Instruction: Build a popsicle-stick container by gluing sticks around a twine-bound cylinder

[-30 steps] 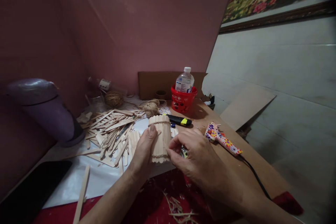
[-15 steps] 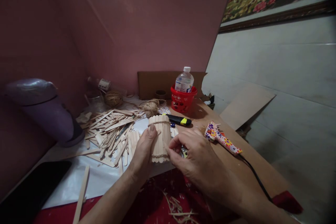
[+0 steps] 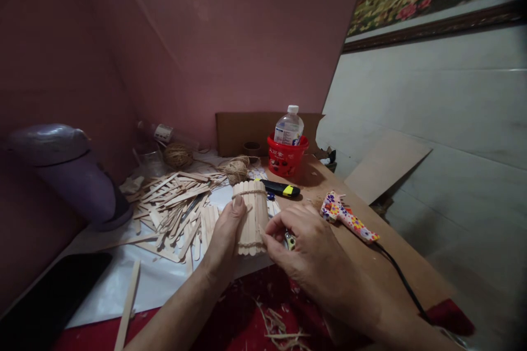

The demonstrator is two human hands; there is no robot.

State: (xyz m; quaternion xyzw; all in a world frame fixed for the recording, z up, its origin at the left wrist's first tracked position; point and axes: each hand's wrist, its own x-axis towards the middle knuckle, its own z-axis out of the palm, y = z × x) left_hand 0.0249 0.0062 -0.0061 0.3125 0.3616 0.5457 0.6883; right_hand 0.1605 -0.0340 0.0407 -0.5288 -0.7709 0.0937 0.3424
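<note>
My left hand (image 3: 225, 230) is wrapped round a small cylinder of wooden craft sticks (image 3: 252, 219), its thumb pressed on the near side. Twine runs round the cylinder near its top and again near its bottom. At the lower right edge of the sticks, my right hand (image 3: 302, 244) pinches with thumb and forefinger. Something tiny and pale shows at those fingertips, too small to name. Partly behind the right hand's fingers lies a small metal object (image 3: 290, 240), mostly covered.
Loose craft sticks (image 3: 168, 208) pile up at left, with twine balls (image 3: 236, 170) behind. A utility knife (image 3: 280, 188), a red bucket (image 3: 284, 159) holding a bottle (image 3: 290, 126), and a flowered glue gun (image 3: 346, 216) with a cord stand beyond. A dark phone-like slab (image 3: 53, 296) lies front left.
Almost everything stays in place. The fingers of my right hand have shifted very slightly at the cylinder's lower right edge; my left hand keeps its hold.
</note>
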